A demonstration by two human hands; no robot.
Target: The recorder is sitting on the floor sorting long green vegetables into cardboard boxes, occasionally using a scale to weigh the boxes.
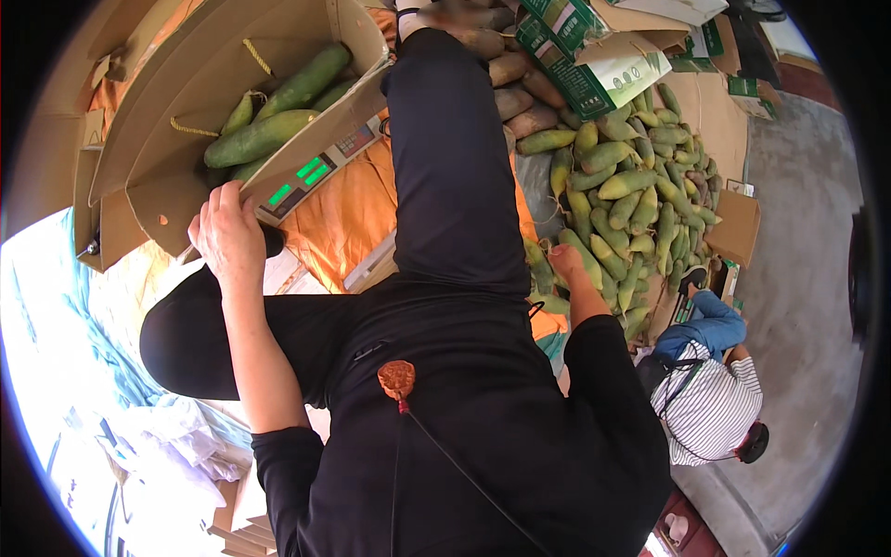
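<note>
My left hand point(228, 234) grips the near edge of an open cardboard box point(139, 102), its fingers curled over the rim. Inside the box lie several long green radishes point(269, 136). A digital scale point(306, 178) with lit green displays shows along the near side of the box. On my right, a big heap of green radishes point(631, 186) spreads out. My right hand point(565, 264) is closed at the heap's near edge, around the end of a green radish point(582, 252); its fingertips are partly hidden.
My bent legs point(455, 176) lie between box and heap. Brownish radishes point(527, 90) and green-white cartons point(594, 79) are at the far side. An orange cloth point(336, 223) lies under the scale. To the right, another person in a striped shirt point(707, 399) crouches beside the grey floor point(798, 260).
</note>
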